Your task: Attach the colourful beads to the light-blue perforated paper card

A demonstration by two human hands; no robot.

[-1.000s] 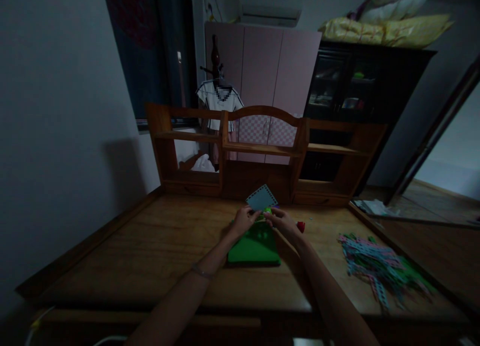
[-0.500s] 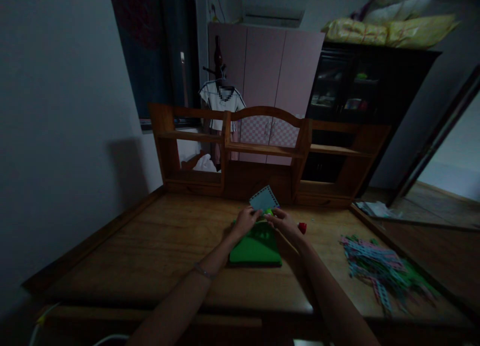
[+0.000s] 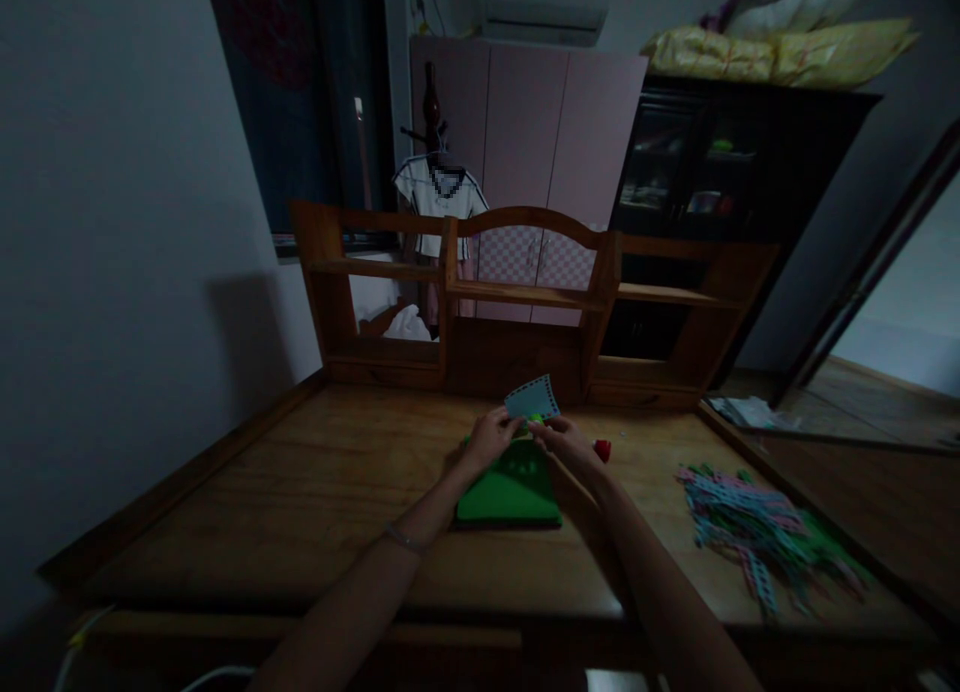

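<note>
Pinching a perforated blue square panel [image 3: 532, 398], both hands [image 3: 489, 438] meet.

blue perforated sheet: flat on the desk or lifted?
Lifted: the blue sheet tilts up above the green board, pinched by left hand and right hand.

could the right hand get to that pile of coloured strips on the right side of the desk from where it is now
Probably yes. The pile of coloured strips lies in the open on the wooden desk, with bare desktop between it and the right hand. That hand is busy, though, pinching the pale blue piece.
</note>
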